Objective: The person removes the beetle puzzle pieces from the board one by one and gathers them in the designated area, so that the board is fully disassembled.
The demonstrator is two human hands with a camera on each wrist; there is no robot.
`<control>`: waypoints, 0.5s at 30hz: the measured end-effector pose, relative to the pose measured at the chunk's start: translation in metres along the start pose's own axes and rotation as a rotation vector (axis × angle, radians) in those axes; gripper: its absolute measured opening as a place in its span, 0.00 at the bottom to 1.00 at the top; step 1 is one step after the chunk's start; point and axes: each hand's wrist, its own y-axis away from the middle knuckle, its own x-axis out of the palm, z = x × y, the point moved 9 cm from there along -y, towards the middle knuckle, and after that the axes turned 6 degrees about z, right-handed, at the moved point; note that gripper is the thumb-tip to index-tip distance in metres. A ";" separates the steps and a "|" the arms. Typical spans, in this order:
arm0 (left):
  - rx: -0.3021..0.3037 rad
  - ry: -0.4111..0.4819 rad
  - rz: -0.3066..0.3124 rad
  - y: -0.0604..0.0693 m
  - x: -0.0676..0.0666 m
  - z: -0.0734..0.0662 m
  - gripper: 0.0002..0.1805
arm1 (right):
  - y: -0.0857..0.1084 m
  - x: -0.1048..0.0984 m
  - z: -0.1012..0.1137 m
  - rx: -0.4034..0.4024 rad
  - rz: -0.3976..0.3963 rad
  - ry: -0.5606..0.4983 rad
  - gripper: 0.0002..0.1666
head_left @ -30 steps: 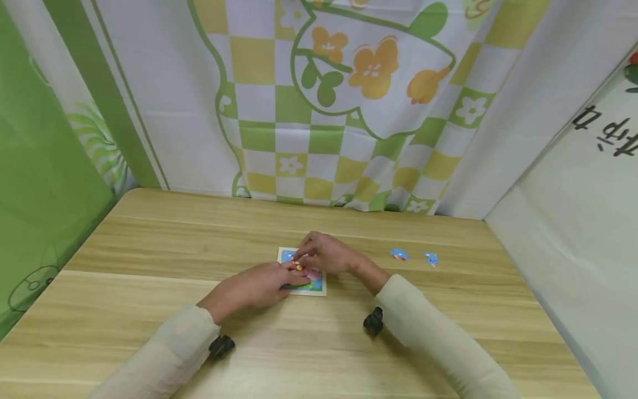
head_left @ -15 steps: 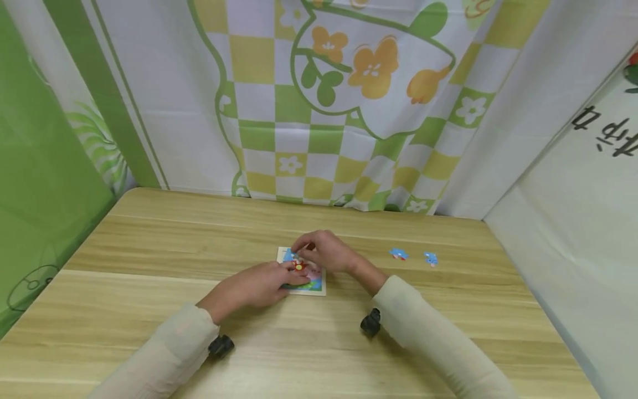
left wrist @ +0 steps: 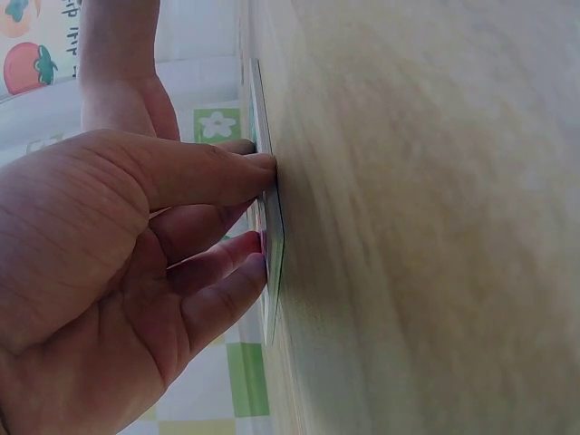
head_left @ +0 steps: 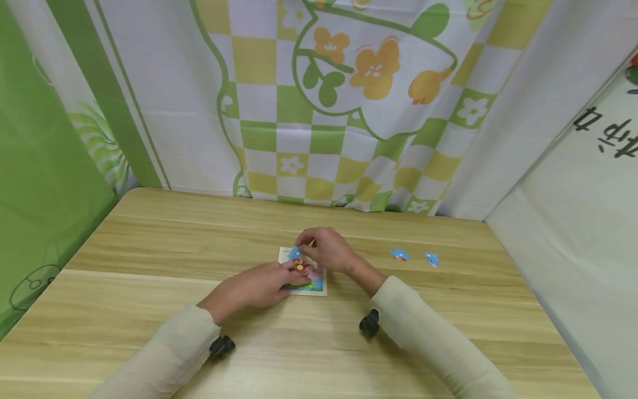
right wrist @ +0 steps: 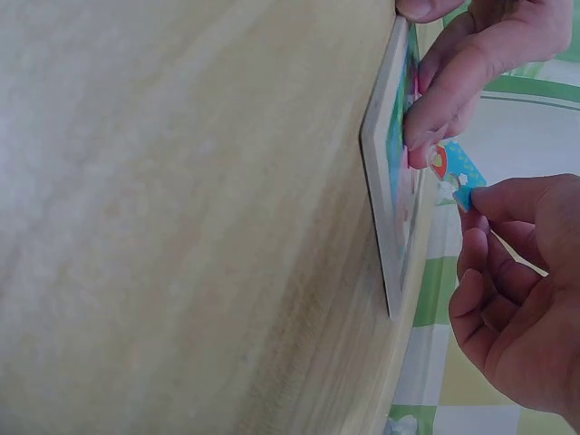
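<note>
A small framed jigsaw puzzle [head_left: 319, 290] lies flat on the table, its picture pink, red, blue and green. My left hand [head_left: 264, 284] holds it, fingers on the picture and thumb against the near edge, as the left wrist view also shows. In my right hand [head_left: 329, 250] a blue jigsaw piece [right wrist: 464, 169] with a red patch is pinched between thumb and fingers. That piece is tilted up over the far part of the puzzle, apart from the frame in the right wrist view. Fingers cover part of the picture.
Two loose blue jigsaw pieces, a left one [head_left: 400, 254] and a right one [head_left: 432, 259], lie to the right of the puzzle. A patterned curtain [head_left: 291, 133] hangs behind the wooden table [head_left: 164, 238], and a white sheet [head_left: 583, 221] borders its right side.
My right hand has raised the jigsaw piece off the picture and turned it, so more of its blue face shows. My left hand stays in place on the puzzle.
</note>
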 end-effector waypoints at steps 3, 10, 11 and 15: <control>0.021 -0.008 -0.017 0.001 -0.001 -0.002 0.25 | 0.001 -0.004 0.001 -0.003 -0.020 0.020 0.06; 0.038 -0.014 -0.036 0.001 -0.003 -0.002 0.24 | 0.003 -0.013 -0.006 0.026 -0.034 0.018 0.07; 0.038 -0.012 -0.036 0.001 -0.003 -0.002 0.24 | 0.004 -0.015 -0.008 0.028 -0.038 0.016 0.07; 0.022 -0.006 -0.031 0.000 -0.002 -0.001 0.24 | 0.008 -0.022 -0.015 0.047 -0.052 0.025 0.08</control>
